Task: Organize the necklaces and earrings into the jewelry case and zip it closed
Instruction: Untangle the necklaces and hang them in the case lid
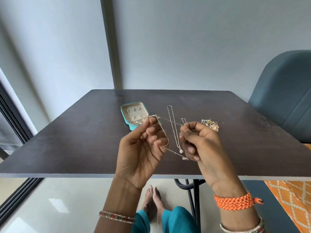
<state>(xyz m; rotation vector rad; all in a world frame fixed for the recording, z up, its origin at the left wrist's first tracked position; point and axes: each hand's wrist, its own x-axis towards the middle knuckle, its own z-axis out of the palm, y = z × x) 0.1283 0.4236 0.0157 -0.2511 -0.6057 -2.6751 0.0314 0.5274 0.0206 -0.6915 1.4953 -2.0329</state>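
Left hand (141, 148) and right hand (200, 143) pinch one chain (165, 132) taut above the worktop (84, 140); open case (134, 115) far left, no legible markings.

- I see a dark brown surface (84, 140) with a pale front edge, filling the middle of my view.
- Behind it stands a light grey wall (185, 47), crossed by a darker upright post (109, 47).
- At the right, just beside the surface, I make out a blue padded chair (282, 98).
- Low at the right lies an orange cloth (289, 199) with a white diamond pattern.
- Below, I see a glossy pale floor (58, 199) and black metal legs (193, 195) under the surface.
- A dark sliding-door frame (11, 115) runs along the left.
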